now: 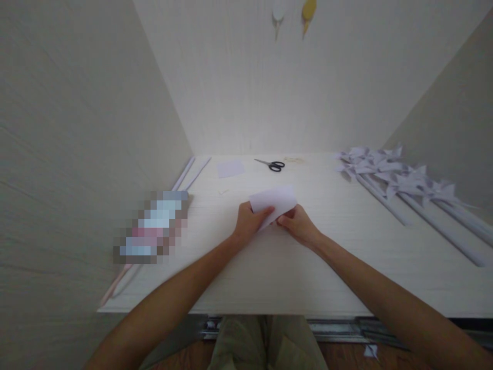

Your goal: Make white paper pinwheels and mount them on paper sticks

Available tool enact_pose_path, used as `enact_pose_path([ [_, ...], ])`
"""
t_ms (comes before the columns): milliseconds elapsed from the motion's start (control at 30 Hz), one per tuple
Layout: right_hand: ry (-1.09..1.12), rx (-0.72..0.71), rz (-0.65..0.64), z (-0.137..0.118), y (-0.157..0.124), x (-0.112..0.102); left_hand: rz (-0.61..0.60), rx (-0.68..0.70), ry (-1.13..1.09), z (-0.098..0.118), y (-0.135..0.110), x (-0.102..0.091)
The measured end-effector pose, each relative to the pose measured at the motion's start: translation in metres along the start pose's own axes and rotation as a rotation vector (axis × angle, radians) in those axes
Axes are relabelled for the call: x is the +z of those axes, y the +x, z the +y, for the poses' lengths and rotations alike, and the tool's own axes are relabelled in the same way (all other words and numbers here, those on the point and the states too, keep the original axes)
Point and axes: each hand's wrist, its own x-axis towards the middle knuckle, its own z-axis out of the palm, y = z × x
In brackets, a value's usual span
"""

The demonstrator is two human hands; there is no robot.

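A sheet of white paper (275, 201) is held up over the white table, its surface curved and its lower right side bent. My left hand (251, 220) grips its left side, the thumb lying across the face of the paper. At the lower right edge, my right hand (295, 222) pinches the paper between thumb and fingers; some fingertips are hidden. Beyond the paper lies a pair of scissors (270, 164) with black handles. A square of paper (230, 168) rests flat to their left, with a small paper scrap (223, 191) nearer to me.
Several paper pinwheels (404, 180) on rolled paper sticks (439, 226) lie along the right. At left are thin paper rolls (184, 173) and a pixelated object (154, 226). Walls enclose the table (215, 277) on three sides. White and yellow items (308, 10) hang at the back.
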Motion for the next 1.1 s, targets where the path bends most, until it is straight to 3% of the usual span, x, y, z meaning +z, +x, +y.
enact_pose_path([
  [400,0.164,0.094,0.048,0.000,0.007,-0.004,-0.028,-0.097,-0.230,-0.002,0.009,-0.003],
  [667,0.138,0.067,0.055,-0.003,0.007,-0.003,-0.097,0.006,-0.075,-0.012,0.011,-0.001],
  [867,0.019,0.099,0.135,-0.006,0.007,0.000,-0.122,0.055,0.024,-0.007,0.009,0.001],
  [1100,-0.007,0.104,0.189,-0.005,0.008,0.000,-0.229,0.052,-0.084,-0.012,0.010,0.003],
])
